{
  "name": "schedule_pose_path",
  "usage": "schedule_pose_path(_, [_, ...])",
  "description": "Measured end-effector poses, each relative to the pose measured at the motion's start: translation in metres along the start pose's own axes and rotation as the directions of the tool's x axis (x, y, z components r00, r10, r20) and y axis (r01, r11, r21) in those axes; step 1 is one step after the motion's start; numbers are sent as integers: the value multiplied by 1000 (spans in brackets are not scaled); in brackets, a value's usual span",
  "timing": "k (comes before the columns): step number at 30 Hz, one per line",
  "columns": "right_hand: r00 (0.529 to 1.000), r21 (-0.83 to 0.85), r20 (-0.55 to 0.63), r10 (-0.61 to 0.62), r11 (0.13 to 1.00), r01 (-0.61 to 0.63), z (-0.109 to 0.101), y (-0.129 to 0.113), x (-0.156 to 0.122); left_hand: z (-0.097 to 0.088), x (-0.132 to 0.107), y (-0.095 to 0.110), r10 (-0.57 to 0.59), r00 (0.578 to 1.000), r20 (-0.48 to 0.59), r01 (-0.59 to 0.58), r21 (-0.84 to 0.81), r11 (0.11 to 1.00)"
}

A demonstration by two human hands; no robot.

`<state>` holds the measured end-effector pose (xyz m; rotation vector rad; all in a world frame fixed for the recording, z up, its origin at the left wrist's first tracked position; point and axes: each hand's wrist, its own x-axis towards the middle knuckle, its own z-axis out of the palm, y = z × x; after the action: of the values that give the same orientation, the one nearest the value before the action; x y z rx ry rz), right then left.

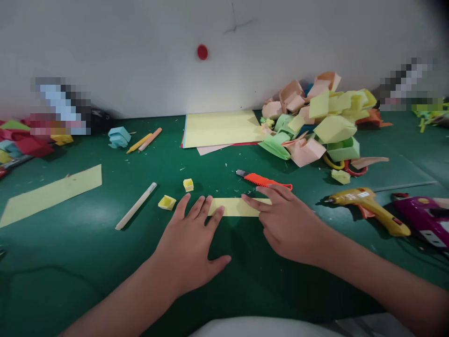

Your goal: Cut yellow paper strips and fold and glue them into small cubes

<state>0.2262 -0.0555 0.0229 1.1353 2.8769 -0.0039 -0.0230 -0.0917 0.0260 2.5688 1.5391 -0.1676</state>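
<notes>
A narrow yellow paper strip [233, 207] lies flat on the green table in front of me. My left hand [191, 241] rests palm down with its fingers spread, the fingertips on the strip's left end. On the right end lie the outstretched fingers of my right hand [289, 222]; its lower fingers are curled and partly hidden. Just beyond that hand is an orange utility knife [264, 179] with its blade showing. Two small folded yellow paper boxes, one nearer [167, 202] and one farther [188, 185], sit beside my left fingertips. Left of them lies a white rolled paper stick [136, 206].
A yellow glue gun [368, 206] and a purple power strip [426, 217] lie at right. Folded paper pieces [315, 117] pile up behind them, near scissors [354, 167]. Paper sheets [220, 128] lie against the wall. A larger yellow strip [56, 192] is at left.
</notes>
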Motion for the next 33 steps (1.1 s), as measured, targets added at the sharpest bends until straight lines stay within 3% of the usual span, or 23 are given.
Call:
schedule_pose_path(6, [995,-57,-7,102,993,-102,-1,16,-31,-1,0,-3,-10,1000,18,10,1,1000])
schedule_pose_path(21, [986,40,-66,150,988,-148,2,27,-47,-1,-7,-17,90,994,-59,-90,3,996])
schedule_pose_path(30, [988,120,-44,146,983,-140,-25,41,-27,-2,4,-14,71,990,-126,-67,35,997])
schedule_pose_path(33, [981,166,-111,161,976,-142,-25,51,-18,0,7,-13,69,987,-148,-62,52,997])
